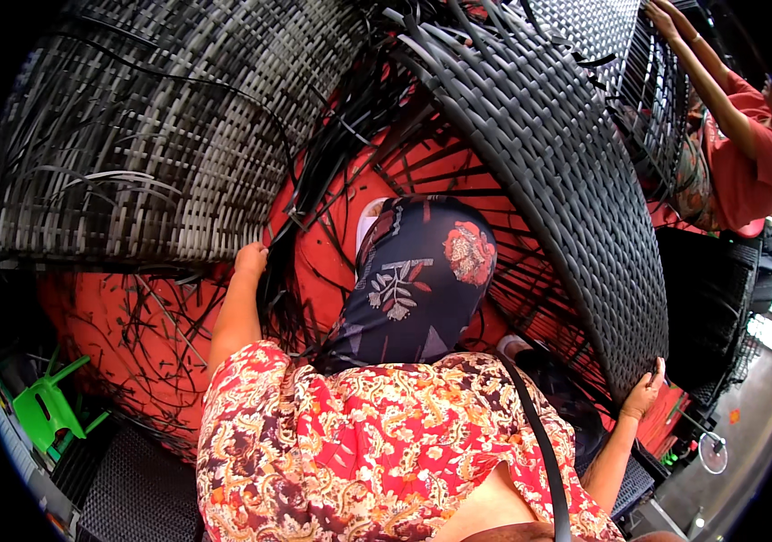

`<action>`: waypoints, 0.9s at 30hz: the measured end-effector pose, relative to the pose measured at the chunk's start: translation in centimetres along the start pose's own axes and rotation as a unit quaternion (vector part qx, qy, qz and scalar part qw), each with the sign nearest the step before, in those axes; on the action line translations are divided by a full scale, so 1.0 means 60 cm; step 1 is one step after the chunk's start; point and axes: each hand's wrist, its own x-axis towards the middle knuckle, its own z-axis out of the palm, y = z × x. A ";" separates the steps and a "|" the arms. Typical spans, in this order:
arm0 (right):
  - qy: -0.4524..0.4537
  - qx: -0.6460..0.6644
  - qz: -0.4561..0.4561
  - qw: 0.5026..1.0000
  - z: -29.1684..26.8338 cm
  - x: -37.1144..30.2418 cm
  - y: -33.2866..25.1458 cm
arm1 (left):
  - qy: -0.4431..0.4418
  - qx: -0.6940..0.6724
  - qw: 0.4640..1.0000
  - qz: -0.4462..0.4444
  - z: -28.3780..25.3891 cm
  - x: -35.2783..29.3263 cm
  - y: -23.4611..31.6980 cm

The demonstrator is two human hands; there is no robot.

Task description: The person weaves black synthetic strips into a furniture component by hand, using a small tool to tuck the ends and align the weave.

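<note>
"Right hand (643, 396) holds what?"
"That dark woven panel (575, 172), right of centre, by its lower corner."
"Left hand (250, 260)?"
"Curled at the grey woven panel (178, 126), upper left; its grip I can't tell."

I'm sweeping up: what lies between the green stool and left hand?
In the head view, a red surface strewn with dark strips lies between the stool and left hand.

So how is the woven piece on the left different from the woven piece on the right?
The left woven piece mixes pale and dark strips, while the right woven piece looks plain dark grey. The left woven piece's strips look thinner; the right woven piece's strips look chunkier. Both are woven from strips that cross each other.
</note>
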 end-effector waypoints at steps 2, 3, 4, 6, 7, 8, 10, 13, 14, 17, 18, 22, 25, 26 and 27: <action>0.004 -0.002 -0.011 1.000 0.018 0.006 0.008 | -0.051 -0.071 0.994 -0.063 -0.020 -0.017 0.011; 0.007 -0.001 -0.011 1.000 0.024 0.004 0.009 | -0.063 -0.052 0.994 -0.065 -0.043 -0.035 0.044; 0.009 0.000 -0.010 1.000 0.030 0.002 0.011 | -0.076 -0.034 0.994 -0.068 -0.059 -0.046 0.064; 0.012 0.020 -0.009 1.000 0.064 0.015 0.008 | -0.009 0.168 0.982 0.083 -0.072 -0.020 0.021; 0.014 0.033 -0.008 0.999 0.096 0.024 0.009 | 0.032 0.221 0.965 0.135 -0.074 -0.012 -0.005; 0.019 0.038 -0.012 0.999 0.114 0.026 0.007 | 0.070 0.278 0.939 0.187 -0.096 -0.013 -0.023; 0.026 0.041 -0.016 0.999 0.132 0.030 0.005 | -0.015 0.242 0.963 0.119 -0.182 -0.069 0.005; 0.045 0.072 -0.031 0.996 0.181 0.046 -0.001 | -0.165 -0.018 0.985 -0.040 -0.342 -0.190 0.047; 0.041 0.078 -0.034 0.996 0.180 0.052 -0.007 | -0.170 -0.093 0.976 -0.100 -0.396 -0.247 0.058; 0.041 0.074 -0.042 0.996 0.179 0.064 -0.018 | -0.110 -0.322 0.940 0.012 -0.569 -0.379 0.061; 0.043 0.069 -0.047 0.996 0.175 0.065 -0.021 | 0.004 -0.386 0.914 0.126 -0.610 -0.427 0.077; 0.035 0.076 -0.031 0.996 0.196 0.081 -0.014 | 0.034 -0.594 0.503 0.627 -0.746 -0.567 0.175; 0.048 0.074 -0.053 0.995 0.208 0.092 -0.007 | -0.017 -0.682 0.441 0.583 -0.770 -0.591 0.248; 0.050 0.082 -0.055 0.994 0.212 0.095 -0.007 | 0.007 -0.712 0.442 0.545 -0.751 -0.590 0.292; 0.052 0.094 -0.051 0.993 0.225 0.102 -0.015 | 0.007 -0.675 0.505 0.538 -0.719 -0.565 0.327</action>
